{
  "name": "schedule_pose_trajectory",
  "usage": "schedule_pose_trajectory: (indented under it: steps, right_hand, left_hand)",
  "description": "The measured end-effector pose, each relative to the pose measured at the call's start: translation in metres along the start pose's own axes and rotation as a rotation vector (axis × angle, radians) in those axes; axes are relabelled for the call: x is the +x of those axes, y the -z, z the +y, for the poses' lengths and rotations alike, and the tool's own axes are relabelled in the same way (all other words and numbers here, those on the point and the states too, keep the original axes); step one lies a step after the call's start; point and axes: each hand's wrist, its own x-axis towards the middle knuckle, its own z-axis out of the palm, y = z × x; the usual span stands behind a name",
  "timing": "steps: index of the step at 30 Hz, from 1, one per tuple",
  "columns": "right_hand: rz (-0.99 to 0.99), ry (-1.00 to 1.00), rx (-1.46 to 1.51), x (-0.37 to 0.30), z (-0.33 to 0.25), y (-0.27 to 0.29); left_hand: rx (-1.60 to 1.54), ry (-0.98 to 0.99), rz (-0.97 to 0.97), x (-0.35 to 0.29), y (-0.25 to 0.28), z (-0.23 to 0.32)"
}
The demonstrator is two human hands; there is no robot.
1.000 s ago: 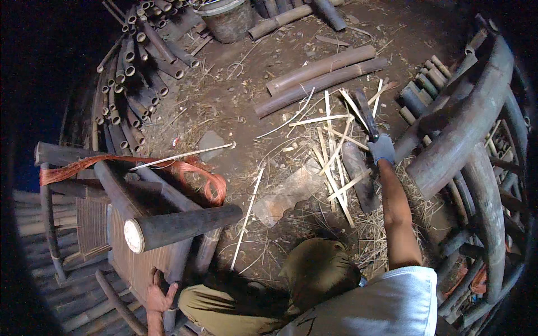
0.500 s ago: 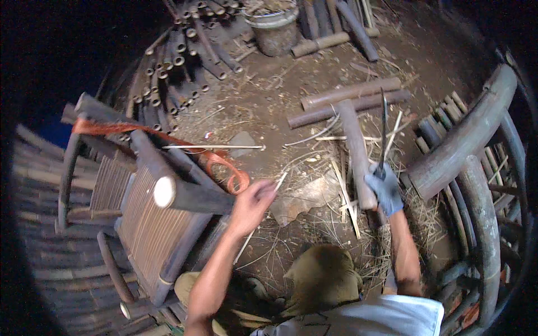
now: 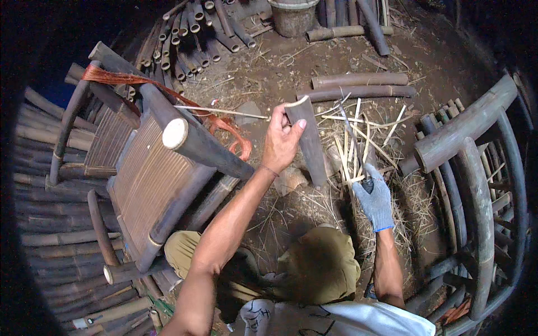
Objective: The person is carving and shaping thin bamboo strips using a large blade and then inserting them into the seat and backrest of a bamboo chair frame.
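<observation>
My bare left hand (image 3: 282, 140) grips the upper end of a dark split bamboo piece (image 3: 309, 148), its thumb across the face. The piece hangs tilted over the littered ground. My right hand (image 3: 374, 200), in a grey glove, is closed around a long knife; its dark blade (image 3: 351, 126) points away from me. Under and beside the blade lie several pale bamboo strips (image 3: 381, 147), some close to the gloved fingers. The knife's handle is mostly hidden in the glove.
A bamboo chair (image 3: 148, 190) with orange twine (image 3: 140, 78) on it stands at left. More bamboo framing (image 3: 476, 224) stands at right. Beyond my hands lie two bamboo lengths (image 3: 358, 87), a bucket (image 3: 294, 19) and stacked bamboo poles (image 3: 190, 39).
My left hand has let go of a thin pale strip and now holds the bamboo piece, which was beside my right hand. The knife has swung leftward and lower over the strips.
</observation>
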Motion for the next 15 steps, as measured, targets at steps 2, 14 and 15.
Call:
schedule_pose_trajectory:
  steps: [2, 14, 15]
  right_hand:
    - [-0.014, -0.157, 0.060, -0.015, -0.043, 0.013]
    - [-0.195, -0.042, 0.190, -0.030, -0.117, -0.002]
    - [-0.218, -0.035, 0.187, -0.028, -0.120, -0.005]
  left_hand:
    - [0.072, 0.053, -0.057, -0.018, 0.006, -0.016]
    - [0.248, -0.114, -0.119, -0.055, 0.014, -0.025]
    - [0.218, -0.103, -0.117, -0.059, 0.013, -0.021]
